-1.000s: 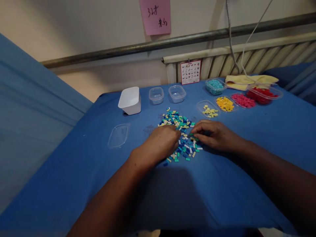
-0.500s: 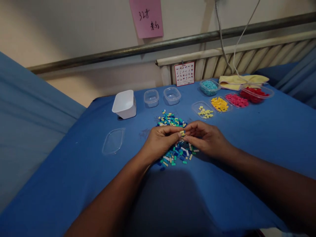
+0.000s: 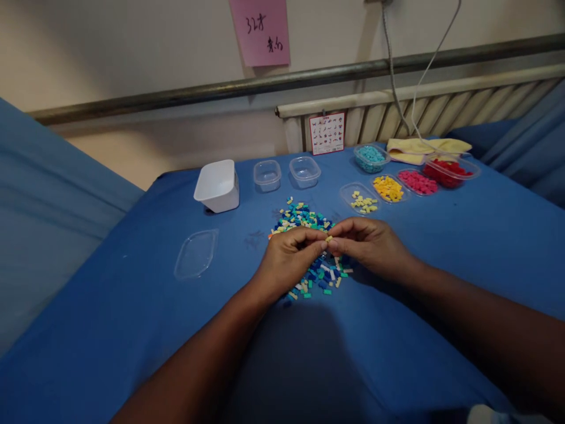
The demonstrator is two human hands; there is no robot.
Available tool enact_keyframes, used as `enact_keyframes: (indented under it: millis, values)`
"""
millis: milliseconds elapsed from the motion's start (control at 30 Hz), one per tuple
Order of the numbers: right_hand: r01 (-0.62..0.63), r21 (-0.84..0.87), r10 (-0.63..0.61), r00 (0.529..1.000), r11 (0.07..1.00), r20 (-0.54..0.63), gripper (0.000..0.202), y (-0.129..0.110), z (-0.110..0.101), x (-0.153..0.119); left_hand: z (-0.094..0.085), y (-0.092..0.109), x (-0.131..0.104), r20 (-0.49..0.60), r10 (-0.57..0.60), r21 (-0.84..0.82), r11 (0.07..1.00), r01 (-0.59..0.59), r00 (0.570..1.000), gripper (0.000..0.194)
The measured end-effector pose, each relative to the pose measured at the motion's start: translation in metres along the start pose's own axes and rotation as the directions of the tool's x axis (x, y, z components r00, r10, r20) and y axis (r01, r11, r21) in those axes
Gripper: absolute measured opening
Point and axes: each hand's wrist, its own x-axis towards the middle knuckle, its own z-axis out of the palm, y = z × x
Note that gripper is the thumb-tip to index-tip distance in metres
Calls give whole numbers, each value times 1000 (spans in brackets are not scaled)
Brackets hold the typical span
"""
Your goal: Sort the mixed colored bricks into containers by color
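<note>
Over a pile of small toy bricks [image 3: 326, 274], my left hand [image 3: 291, 259] and my right hand [image 3: 373, 244] meet fingertip to fingertip. A small pale yellow building brick [image 3: 329, 238] shows between them, pinched by the thumb and forefinger of each hand. Fingers partly cover it, so I cannot tell if it is one piece or several joined. Blue, teal, green, white and pale yellow bricks make up the pile, and both hands hide part of it.
Right of the pile, a clear lid [image 3: 348, 191] carries pale yellow bricks; beyond are orange-yellow bricks [image 3: 388, 189], pink bricks [image 3: 418, 182], a tub of red bricks [image 3: 448, 172] and a turquoise tub [image 3: 371, 158]. A white bin [image 3: 217, 185], clear tubs [image 3: 267, 176] and a lid [image 3: 196, 254] stand left.
My right thumb and forefinger have closed in on the yellow brick at my left fingertips. The whole view has shifted slightly.
</note>
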Motion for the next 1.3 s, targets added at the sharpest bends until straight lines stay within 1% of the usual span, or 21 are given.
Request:
enact_keyframes:
  millis: [100,133,167,200,233,267,300,367,400,467,533,600,667,733,833,933,1033,1067,1133,1200,1300]
  values:
    - [39,-120,-38,999,992,15,31,-3,-10,2,-1,2,-1,31,60,62,996,-62,998,15]
    - [74,-201,-75,997,977,1,29,-3,-16,5,-3,2,0,9,61,80,995,-62,998,16]
    - [116,-303,-130,991,946,-29,27,-4,-25,8,-7,2,1,-39,52,94,994,-48,998,18]
    - [155,-415,-200,978,897,-67,24,-4,-36,13,-13,1,3,-108,37,102,994,-26,993,19]
    - [184,-533,-285,952,826,-114,21,-3,-48,19,-21,-1,6,-188,18,107,994,2,982,21]
    - [184,-633,-358,920,752,-159,19,-2,-61,26,-29,-4,9,-267,-1,111,993,32,964,24]
    - [157,-707,-395,900,690,-186,20,0,-74,33,-39,-8,12,-334,-16,121,991,60,943,27]
    - [104,-800,-433,878,590,-206,21,5,-97,47,-56,-17,16,-396,-37,176,978,115,918,29]
    - [89,-826,-434,879,556,-198,22,9,-107,52,-64,-20,18,-398,-41,215,967,137,916,29]
    - [86,-851,-439,881,518,-178,22,16,-120,60,-74,-26,18,-346,-44,299,942,155,937,26]
    - [96,-867,-448,881,489,-155,22,22,-127,64,-79,-26,16,-237,-36,384,914,128,971,24]
    - [106,-887,-461,878,449,-129,22,25,-129,64,-81,-21,12,-84,-23,455,889,59,996,23]
    - [122,-904,-469,878,410,-94,24,25,-128,63,-84,-15,8,67,-18,503,864,-18,998,24]
    - [155,-916,-491,870,370,-52,23,21,-124,60,-87,-10,5,164,-24,545,835,-70,986,29]
    - [233,-917,-533,845,322,28,24,14,-108,52,-91,-7,2,207,-12,594,796,-116,978,39]
    - [399,-860,-535,825,318,185,26,9,-79,40,-91,-8,2,232,47,606,774,-182,972,40]
    - [568,-743,-432,804,354,409,36,10,-43,33,-88,-8,3,297,84,619,741,-259,951,31]
    - [600,-711,-383,794,367,473,40,11,-31,32,-87,-9,3,316,90,615,739,-276,944,29]
    - [619,-683,-270,785,388,558,48,13,-13,33,-87,-10,3,342,90,604,741,-292,935,27]
    - [622,-675,-174,773,398,610,52,13,-3,33,-89,-12,3,343,75,639,712,-291,936,25]
    - [630,-678,-102,756,378,646,50,12,-1,27,-95,-14,2,277,62,732,633,-253,959,23]
